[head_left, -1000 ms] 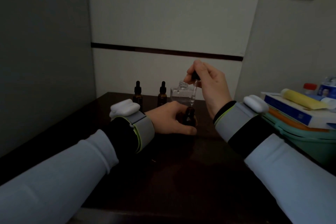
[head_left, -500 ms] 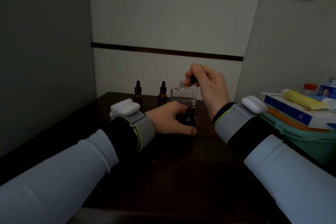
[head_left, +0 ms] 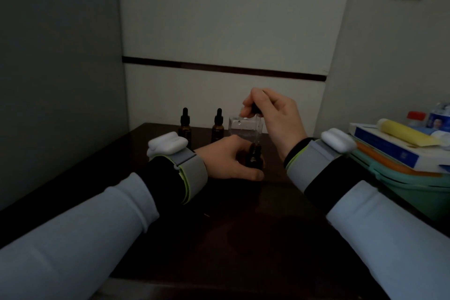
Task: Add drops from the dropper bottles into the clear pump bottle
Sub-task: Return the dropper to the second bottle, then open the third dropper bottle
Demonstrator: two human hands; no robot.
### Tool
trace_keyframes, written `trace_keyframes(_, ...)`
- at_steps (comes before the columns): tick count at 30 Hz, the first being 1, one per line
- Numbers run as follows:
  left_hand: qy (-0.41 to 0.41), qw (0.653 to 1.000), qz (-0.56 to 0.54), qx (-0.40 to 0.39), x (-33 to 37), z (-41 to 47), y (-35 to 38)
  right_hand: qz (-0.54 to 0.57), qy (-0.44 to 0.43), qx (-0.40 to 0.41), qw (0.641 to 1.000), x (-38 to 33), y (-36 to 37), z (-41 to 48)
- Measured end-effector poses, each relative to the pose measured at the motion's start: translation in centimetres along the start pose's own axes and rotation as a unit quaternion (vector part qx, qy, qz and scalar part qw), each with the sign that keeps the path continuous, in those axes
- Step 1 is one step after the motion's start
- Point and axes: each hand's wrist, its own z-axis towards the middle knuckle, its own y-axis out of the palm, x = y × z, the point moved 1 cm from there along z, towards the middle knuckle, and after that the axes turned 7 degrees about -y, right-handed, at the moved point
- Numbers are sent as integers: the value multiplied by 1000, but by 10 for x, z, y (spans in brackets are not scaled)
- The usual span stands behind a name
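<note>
My left hand (head_left: 226,158) grips a small amber dropper bottle (head_left: 255,159) that stands open on the dark table (head_left: 219,238). Above it, my right hand (head_left: 275,117) pinches the black dropper cap (head_left: 254,107); its glass pipette (head_left: 258,136) points down into the amber bottle's neck. Just behind stands the clear pump bottle (head_left: 243,126), square, without its pump, partly hidden by my right hand. Two more capped amber dropper bottles (head_left: 185,124) (head_left: 218,125) stand to its left near the wall.
At the right, a teal bin (head_left: 414,190) carries a stack of boxes (head_left: 389,146), a yellow tube (head_left: 404,135) and small bottles (head_left: 438,119). Walls close in at the left and back. White sensor pods sit on both wrist straps.
My right hand has lowered the dropper, so the pipette tip went from above the amber bottle down into its neck. My left hand has stayed still on the bottle.
</note>
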Motion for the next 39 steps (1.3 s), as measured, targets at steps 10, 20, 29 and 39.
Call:
trace_keyframes(10,-6,1000,5,-8,0,0,-1,3,6,-10,1000,-1,-1,0)
trace_keyframes(20,19,961,-112,254,5,-11,-26,71,4,164,984,-1,-19,17)
trace_keyframes(29,-10,979,2,203,-21,5,-14,53,10,179,982,6,-19,19)
trace_keyframes(39,60,971,-1,230,-11,-2,-20,-15,-99,111,989,-4,-18,14)
